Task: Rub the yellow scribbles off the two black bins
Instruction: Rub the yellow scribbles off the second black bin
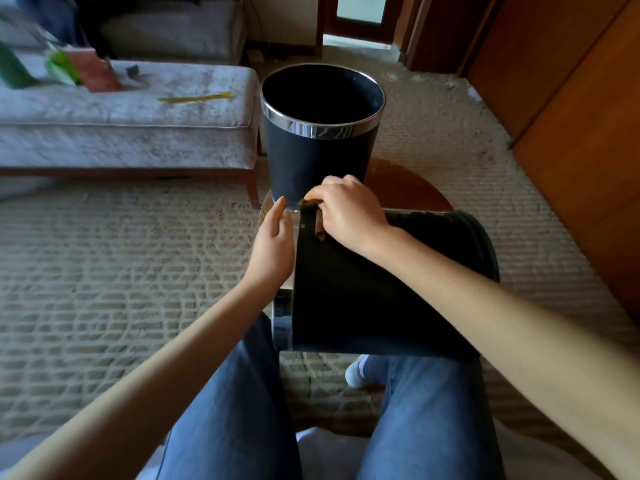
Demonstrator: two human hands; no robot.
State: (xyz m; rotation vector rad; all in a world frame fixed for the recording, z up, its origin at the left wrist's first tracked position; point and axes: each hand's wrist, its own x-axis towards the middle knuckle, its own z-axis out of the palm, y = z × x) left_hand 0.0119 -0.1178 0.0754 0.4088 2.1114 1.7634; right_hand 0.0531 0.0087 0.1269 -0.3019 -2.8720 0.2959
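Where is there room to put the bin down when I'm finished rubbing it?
The carpet left of the round table, between the bench and your knee, is bare. So is the bench's front, nearer than the yellow strip. A small wedge of table shows right of the upright bin. The table's middle is crowded: tipped bin, left hand, right hand with its cloth.

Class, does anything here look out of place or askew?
One black, chrome-rimmed round bin lies on its side, unlike its upright twin behind. The right hand presses a brown cloth on it, so likely deliberate.
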